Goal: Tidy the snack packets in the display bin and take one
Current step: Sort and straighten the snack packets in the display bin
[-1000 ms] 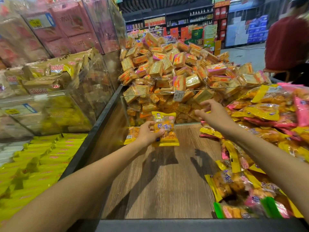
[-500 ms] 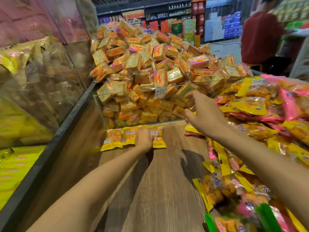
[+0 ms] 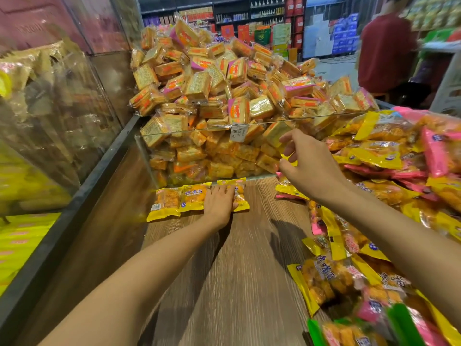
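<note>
A second earlier my left hand [image 3: 219, 202] had been carrying a yellow plastic snack packet above the wood-grain bin floor [image 3: 239, 270]. By this moment that packet lay flat in a row of three yellow packets [image 3: 194, 199] against the foot of the clear acrylic divider [image 3: 174, 132], and my left hand rested palm-down on the rightmost packet [image 3: 240, 196], fingers straight and spread, pressing rather than gripping. I judged that one more packet had been lined up and the tidy row had begun, though most of the work was undone.

The row ran left to right along the divider. Each packet's long axis pointed away from me towards the divider, its printed face up and its top seal nearest the acrylic. The three sat edge to edge or slightly overlapping, the leftmost a little nearer to me.

My right hand [image 3: 309, 163] had moved up and right, and hovered at the near edge of the loose heap of yellow and pink snack packets [image 3: 389, 156] piled along the right side of the bin. Its fingers were half curled, narrowly parted; a sliver of yellow showed between thumb and forefinger, but I could not tell whether they had pinched a packet or merely hung in front of it.

Behind the divider stood a mound of orange and gold square cracker packs [image 3: 224, 78]. No packet had yet been taken out.
</note>
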A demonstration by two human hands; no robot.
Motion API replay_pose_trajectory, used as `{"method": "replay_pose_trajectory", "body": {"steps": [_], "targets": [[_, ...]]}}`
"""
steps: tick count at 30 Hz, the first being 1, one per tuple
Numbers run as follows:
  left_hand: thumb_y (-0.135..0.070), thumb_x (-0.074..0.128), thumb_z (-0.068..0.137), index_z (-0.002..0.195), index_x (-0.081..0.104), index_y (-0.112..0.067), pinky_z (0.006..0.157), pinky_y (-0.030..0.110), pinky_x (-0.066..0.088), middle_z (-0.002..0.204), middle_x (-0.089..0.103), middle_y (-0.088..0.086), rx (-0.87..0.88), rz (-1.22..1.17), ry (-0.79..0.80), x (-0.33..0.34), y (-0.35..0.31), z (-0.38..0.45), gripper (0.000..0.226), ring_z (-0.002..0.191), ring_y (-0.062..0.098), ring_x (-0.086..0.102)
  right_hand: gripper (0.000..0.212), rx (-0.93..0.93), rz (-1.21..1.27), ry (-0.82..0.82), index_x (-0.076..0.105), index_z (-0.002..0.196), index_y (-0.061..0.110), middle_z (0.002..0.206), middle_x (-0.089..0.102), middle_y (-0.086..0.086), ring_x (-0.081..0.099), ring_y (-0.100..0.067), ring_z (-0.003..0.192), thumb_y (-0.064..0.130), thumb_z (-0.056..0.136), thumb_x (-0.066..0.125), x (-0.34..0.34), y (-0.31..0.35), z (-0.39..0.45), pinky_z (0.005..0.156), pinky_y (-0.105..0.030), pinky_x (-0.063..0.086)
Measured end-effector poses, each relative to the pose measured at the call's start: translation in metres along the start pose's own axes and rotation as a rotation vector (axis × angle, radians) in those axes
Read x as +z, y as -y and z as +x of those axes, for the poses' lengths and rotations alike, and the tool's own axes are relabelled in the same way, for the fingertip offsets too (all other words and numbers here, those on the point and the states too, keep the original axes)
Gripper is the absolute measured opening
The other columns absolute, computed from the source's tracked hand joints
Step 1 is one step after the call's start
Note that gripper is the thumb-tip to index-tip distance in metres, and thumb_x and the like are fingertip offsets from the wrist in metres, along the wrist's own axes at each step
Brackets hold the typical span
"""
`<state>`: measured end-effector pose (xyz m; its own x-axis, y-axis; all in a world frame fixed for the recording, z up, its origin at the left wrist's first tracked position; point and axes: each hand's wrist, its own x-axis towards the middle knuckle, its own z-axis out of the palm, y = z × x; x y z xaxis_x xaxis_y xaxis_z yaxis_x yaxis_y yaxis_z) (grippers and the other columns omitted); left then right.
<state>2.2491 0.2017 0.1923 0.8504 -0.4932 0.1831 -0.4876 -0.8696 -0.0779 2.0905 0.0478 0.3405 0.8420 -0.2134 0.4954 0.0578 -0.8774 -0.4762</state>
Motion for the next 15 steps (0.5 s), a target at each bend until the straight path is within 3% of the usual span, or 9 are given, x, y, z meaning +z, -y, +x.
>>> {"method": "replay_pose_trajectory", "body": {"steps": [5, 11, 15], "targets": [[-0.037, 0.046, 0.098, 0.144, 0.027, -0.019, 0.103, 0.039, 0.029, 0.144, 0.040, 0.008, -0.079, -0.020, 0.071, 0.001, 0.017, 0.012, 0.053, 0.130, 0.029, 0.038, 0.039, 0.032, -0.009, 0.001, 0.048, 0.126, 0.011, 0.112, 0.059, -0.006, 0.056, -0.025, 0.100, 0.014, 0.088, 0.057, -0.005, -0.007, 0.005, 0.084, -0.045, 0.050], [-0.037, 0.047, 0.097, 0.148, 0.022, -0.017, 0.107, 0.042, 0.027, 0.150, 0.032, 0.009, -0.108, -0.071, 0.149, -0.002, 0.015, 0.012, 0.059, 0.134, 0.031, 0.033, 0.039, 0.065, -0.065, -0.012, 0.048, 0.126, 0.011, 0.113, 0.058, -0.007, 0.056, -0.024, 0.100, 0.014, 0.088, 0.057, -0.008, -0.018, 0.009, 0.079, -0.037, 0.048], [-0.041, 0.046, 0.097, 0.144, 0.028, -0.012, 0.104, 0.040, 0.031, 0.143, 0.041, 0.012, -0.073, -0.066, 0.107, -0.022, -0.005, 0.007, 0.058, 0.131, 0.031, 0.038, 0.038, 0.085, -0.052, 0.006, 0.049, 0.125, 0.010, 0.116, 0.058, -0.009, 0.055, -0.026, 0.106, 0.013, 0.088, 0.057, -0.015, -0.021, 0.013, 0.086, -0.042, 0.049]]}}
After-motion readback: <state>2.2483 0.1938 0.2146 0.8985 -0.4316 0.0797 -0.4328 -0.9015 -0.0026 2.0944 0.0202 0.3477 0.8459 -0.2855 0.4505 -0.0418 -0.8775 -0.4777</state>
